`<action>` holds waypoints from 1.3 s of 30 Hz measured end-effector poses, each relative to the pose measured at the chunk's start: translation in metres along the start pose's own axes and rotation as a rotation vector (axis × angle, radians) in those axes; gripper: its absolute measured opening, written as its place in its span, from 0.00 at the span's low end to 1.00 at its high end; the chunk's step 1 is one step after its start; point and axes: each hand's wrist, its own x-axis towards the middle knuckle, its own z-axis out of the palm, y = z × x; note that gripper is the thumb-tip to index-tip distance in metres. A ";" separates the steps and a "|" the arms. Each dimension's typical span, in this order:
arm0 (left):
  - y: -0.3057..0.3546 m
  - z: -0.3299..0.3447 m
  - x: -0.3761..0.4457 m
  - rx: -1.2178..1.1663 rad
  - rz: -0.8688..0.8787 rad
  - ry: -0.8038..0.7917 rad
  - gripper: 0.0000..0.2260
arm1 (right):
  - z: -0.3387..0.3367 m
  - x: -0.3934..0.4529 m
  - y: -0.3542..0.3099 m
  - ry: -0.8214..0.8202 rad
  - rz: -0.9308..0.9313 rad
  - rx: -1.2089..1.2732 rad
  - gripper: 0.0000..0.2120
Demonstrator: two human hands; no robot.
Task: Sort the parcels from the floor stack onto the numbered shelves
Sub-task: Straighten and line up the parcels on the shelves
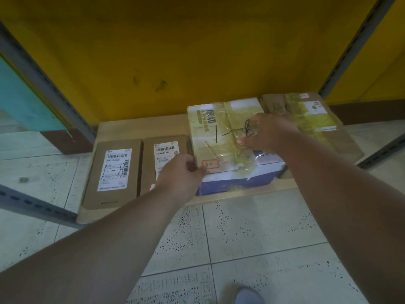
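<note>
Both hands, left (182, 170) and right (268, 132), hold taped parcel (228, 119) on shelf (140, 126)

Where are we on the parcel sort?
Done: two brown parcels and a taped one lie on the shelf board. In hand: left hand and right hand setting the white parcel. Floor stack isn't visible, so remainder unknown.
</note>
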 end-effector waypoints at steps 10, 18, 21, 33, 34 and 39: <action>0.005 -0.005 0.001 0.145 0.034 -0.006 0.05 | -0.004 -0.008 -0.004 -0.001 0.008 0.044 0.43; 0.050 0.001 -0.019 0.499 0.427 0.160 0.14 | -0.010 -0.036 0.020 0.199 -0.010 0.116 0.36; 0.080 0.019 -0.009 0.543 0.547 0.030 0.16 | -0.017 -0.050 0.037 0.297 0.021 0.158 0.34; 0.185 0.102 0.055 0.926 0.684 -0.231 0.17 | -0.001 -0.062 0.127 0.411 0.300 0.401 0.28; 0.190 0.108 0.057 0.956 0.682 -0.256 0.18 | 0.003 -0.061 0.131 0.402 0.335 0.422 0.28; 0.207 0.148 0.078 1.139 0.690 -0.344 0.20 | 0.021 -0.053 0.159 0.295 0.445 0.318 0.31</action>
